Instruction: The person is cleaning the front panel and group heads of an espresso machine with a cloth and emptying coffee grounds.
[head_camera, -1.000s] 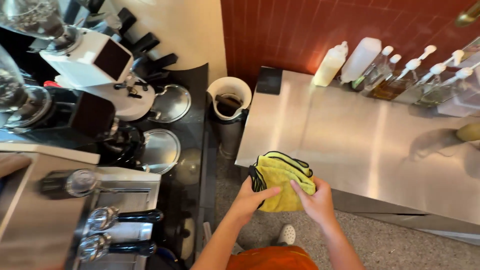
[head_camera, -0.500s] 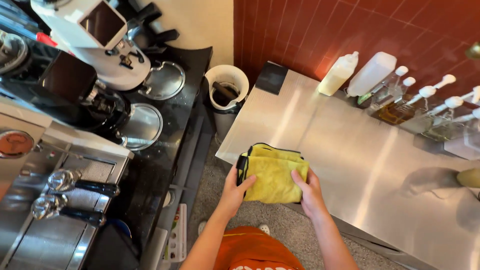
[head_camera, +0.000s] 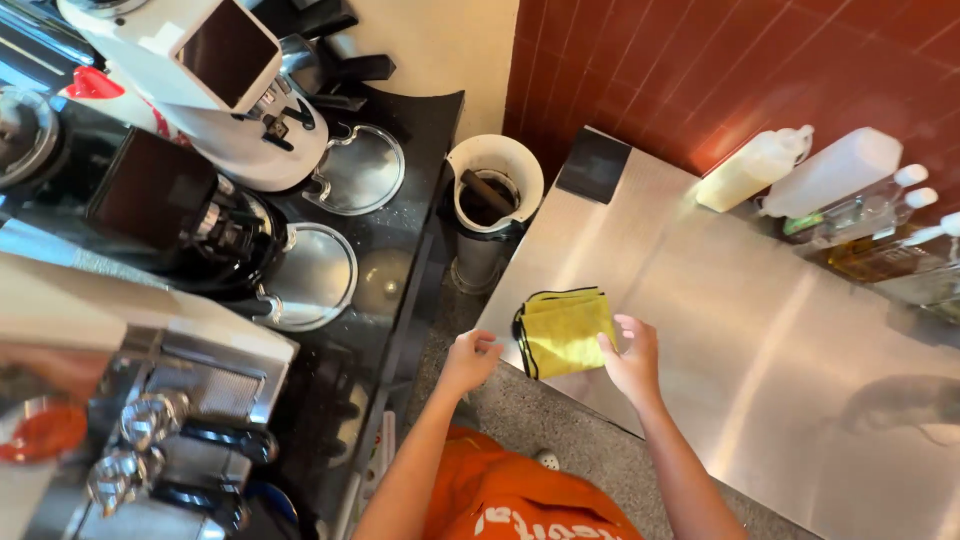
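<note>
Folded yellow cloth at counter edge (7 o'clock corner), right hand open touching it, left hand loosely curled, empty: could slip off.

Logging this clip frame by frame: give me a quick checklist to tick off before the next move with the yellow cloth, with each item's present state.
1. Yellow cloth folded, lying on the steel counter: ok.
2. Cloth fully on the counter: cannot tell, it sits right at the corner edge.
3. Right hand at the cloth's right edge: ok.
4. Left hand gripping the cloth: not ok, it is beside it.
5. Bottles well away from the cloth: ok.
</note>
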